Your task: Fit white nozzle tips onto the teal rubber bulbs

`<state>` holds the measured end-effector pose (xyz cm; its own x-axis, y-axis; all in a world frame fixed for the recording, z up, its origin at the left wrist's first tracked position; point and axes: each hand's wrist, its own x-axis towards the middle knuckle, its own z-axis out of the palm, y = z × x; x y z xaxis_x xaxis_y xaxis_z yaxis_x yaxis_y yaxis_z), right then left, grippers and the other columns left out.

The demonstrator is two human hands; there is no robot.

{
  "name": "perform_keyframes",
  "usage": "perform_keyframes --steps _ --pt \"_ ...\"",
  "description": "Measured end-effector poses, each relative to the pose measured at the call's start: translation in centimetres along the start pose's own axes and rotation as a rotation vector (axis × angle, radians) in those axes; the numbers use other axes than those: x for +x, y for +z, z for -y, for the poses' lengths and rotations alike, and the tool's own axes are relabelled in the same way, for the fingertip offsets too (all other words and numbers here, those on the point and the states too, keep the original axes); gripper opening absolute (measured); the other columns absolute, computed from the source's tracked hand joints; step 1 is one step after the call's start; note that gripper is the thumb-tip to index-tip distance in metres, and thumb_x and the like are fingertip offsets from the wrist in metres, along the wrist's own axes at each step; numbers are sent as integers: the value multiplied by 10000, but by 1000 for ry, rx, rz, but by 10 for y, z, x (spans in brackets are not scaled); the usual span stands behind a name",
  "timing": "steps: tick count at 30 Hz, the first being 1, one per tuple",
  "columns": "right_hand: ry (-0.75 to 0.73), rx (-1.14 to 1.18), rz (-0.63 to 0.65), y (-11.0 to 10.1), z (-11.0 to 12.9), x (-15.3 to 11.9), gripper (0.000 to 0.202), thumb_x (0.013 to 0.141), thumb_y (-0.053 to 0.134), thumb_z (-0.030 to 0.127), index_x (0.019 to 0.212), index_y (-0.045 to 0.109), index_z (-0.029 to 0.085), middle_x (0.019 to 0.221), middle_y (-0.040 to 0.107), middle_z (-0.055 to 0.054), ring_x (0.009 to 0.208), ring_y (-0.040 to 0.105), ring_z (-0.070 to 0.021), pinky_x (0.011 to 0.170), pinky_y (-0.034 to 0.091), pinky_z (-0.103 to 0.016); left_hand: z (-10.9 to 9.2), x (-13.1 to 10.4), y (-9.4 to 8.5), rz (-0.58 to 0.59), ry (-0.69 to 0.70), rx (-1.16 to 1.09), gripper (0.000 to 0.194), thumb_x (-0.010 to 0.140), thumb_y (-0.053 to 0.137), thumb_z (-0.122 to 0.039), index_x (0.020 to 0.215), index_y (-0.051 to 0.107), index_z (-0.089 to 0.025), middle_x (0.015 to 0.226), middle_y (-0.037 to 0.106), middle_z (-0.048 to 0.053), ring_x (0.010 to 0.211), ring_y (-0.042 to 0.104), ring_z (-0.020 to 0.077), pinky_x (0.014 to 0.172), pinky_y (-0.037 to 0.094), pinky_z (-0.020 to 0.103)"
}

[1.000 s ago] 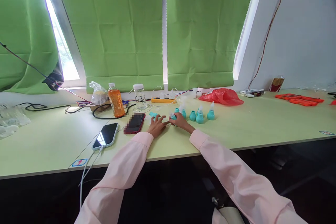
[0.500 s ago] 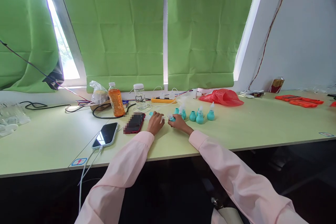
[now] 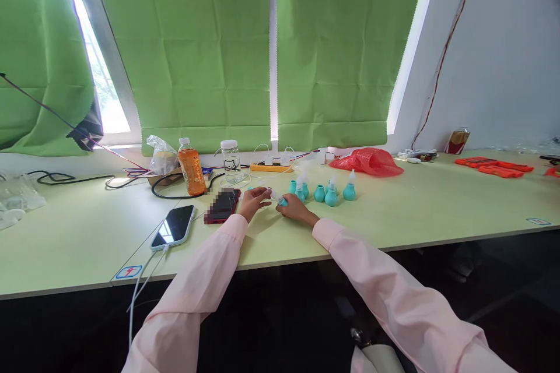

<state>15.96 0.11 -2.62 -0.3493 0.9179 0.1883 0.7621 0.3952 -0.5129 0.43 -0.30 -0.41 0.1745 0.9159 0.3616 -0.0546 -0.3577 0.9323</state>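
Note:
My right hand (image 3: 296,210) is closed around a teal rubber bulb (image 3: 282,201) of a nasal aspirator, tilted toward the left. A translucent nozzle (image 3: 275,194) points out of its mouth. At the nozzle's far end, the thumb and fingertips of my left hand (image 3: 254,203) pinch it. To the right of my hands stand several teal bulbs; one bulb (image 3: 319,193) has a bare mouth, while another bulb (image 3: 349,191) carries a clear pointed nozzle (image 3: 352,176). Small teal and clear pieces lie partly hidden behind my left hand.
Left of my hands lie a dark red-edged phone (image 3: 223,205) and a charging phone (image 3: 174,226). Behind them stand an orange drink bottle (image 3: 191,170) and a clear jar (image 3: 231,163). A yellow power strip (image 3: 271,168) and red bubble wrap (image 3: 367,162) lie along the back.
My left hand has lifted from the table to the nozzle and now pinches its tip. The right hand keeps hold of the bulb, which now shows more clearly, nozzle toward the left.

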Motion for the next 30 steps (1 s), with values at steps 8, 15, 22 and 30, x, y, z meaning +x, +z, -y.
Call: perform_keyframes --steps 8,15,22,30 --pt "-3 20 -5 -1 4 -3 270 842 469 292 1061 498 137 1040 535 -63 871 550 -159 735 472 -350 -6 0 0 -43 -41 -119 305 493 746 -333 665 656 -98 607 615 40 576 560 125 610 494 299" --pt "-48 13 -179 0 8 -4 182 799 507 282 888 545 127 801 573 -27 685 535 -122 617 436 -271 -1 1 2 -78 -38 -118 201 572 721 -256 644 626 -95 582 604 16 530 553 110 600 488 276" --pt "-149 40 -446 6 15 -9 230 704 504 263 916 477 178 748 568 -9 652 509 -152 572 353 -247 5 2 2 -102 -80 -136 162 827 492 -238 898 550 -105 836 584 25 688 570 110 611 493 274" --pt "-225 -3 -592 11 15 -9 240 780 479 334 925 547 156 930 607 -75 863 542 -188 722 378 -266 2 1 -1 -123 -118 -274 108 814 509 -193 838 553 -98 798 575 14 695 565 109 615 491 270"
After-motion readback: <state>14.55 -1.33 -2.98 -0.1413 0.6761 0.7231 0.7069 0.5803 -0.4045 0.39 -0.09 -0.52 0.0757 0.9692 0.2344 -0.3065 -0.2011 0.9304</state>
